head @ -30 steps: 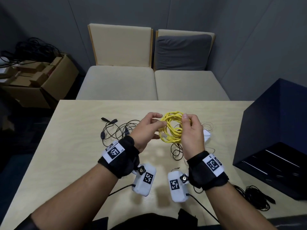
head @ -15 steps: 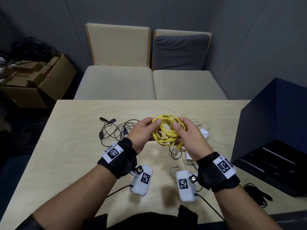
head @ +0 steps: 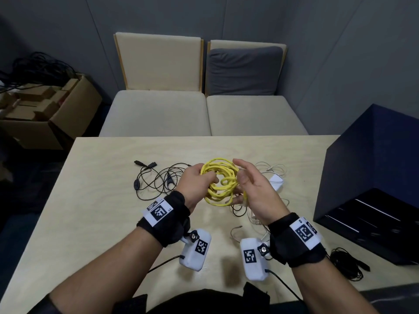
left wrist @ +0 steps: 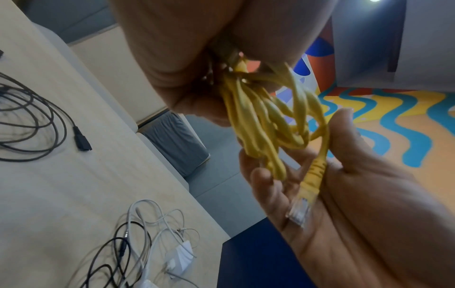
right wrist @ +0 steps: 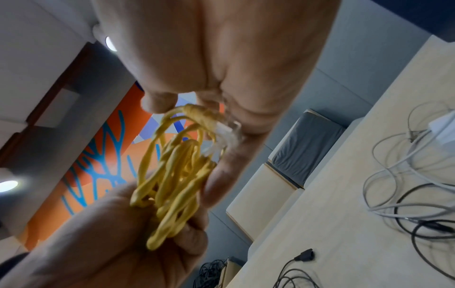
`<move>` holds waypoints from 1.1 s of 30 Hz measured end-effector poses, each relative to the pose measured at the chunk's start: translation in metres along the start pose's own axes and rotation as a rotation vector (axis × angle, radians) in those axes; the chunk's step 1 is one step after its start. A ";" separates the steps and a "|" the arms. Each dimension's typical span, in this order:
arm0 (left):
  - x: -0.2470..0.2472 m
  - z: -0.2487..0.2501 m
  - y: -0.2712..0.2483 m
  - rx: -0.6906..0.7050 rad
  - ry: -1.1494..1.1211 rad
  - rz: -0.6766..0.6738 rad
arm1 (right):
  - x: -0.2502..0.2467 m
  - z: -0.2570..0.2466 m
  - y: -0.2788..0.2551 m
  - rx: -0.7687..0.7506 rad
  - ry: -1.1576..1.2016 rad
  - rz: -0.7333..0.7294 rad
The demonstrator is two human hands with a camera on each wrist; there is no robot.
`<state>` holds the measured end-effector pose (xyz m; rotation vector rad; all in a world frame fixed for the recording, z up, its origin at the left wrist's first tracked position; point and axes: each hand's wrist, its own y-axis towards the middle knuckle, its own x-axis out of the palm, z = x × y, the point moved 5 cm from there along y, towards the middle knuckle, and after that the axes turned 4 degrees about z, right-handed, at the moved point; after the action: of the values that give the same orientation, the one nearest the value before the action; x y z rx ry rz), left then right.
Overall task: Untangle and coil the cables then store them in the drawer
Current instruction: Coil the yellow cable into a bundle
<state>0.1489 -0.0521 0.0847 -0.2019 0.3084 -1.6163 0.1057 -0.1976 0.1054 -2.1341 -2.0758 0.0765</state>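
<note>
A yellow network cable (head: 221, 182), wound into a loose coil, hangs above the middle of the table (head: 90, 200). My left hand (head: 207, 177) grips the coil's left side with curled fingers. My right hand (head: 243, 175) is spread to the coil's right, palm towards it. In the left wrist view the cable's clear plug (left wrist: 305, 196) lies against that palm below the strands (left wrist: 265, 124). The right wrist view shows the same plug (right wrist: 221, 134) and loops (right wrist: 172, 175) between both hands.
A tangled black cable (head: 156, 180) lies left of my hands. Just right of them lie a white charger (head: 275, 181) and thin white and black leads. A dark blue cabinet (head: 374, 155) with an open drawer (head: 367, 214) stands at the right. A black coil (head: 344, 264) lies before it.
My right hand has let go of the coil's right side and opened, palm turned towards it. The left hand keeps its grip, and the coil has turned slightly.
</note>
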 end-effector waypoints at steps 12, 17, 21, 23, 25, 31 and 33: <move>-0.024 0.024 0.010 0.103 -0.213 -0.008 | -0.041 -0.019 0.001 -0.110 -0.476 0.096; -0.003 0.028 0.001 0.132 -0.222 -0.114 | -0.005 -0.022 0.009 -0.085 -0.525 0.015; -0.020 0.023 0.006 0.045 -0.375 -0.088 | -0.023 -0.034 0.007 -0.196 -0.687 0.129; -0.024 0.021 0.007 0.019 -0.455 -0.110 | -0.031 -0.045 0.002 -0.232 -0.609 0.140; -0.028 0.021 0.009 0.014 -0.500 -0.130 | -0.047 -0.056 -0.002 -0.259 -0.520 0.182; -0.037 0.029 0.012 0.074 -0.548 -0.160 | -0.115 -0.066 -0.004 -0.262 -0.415 0.333; -0.032 0.032 0.009 0.069 -0.591 -0.211 | -0.123 -0.055 0.001 -0.241 -0.419 0.355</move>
<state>0.1701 -0.0236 0.1140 -0.6584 -0.2302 -1.6894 0.1113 -0.3250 0.1498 -2.8236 -1.9520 0.3626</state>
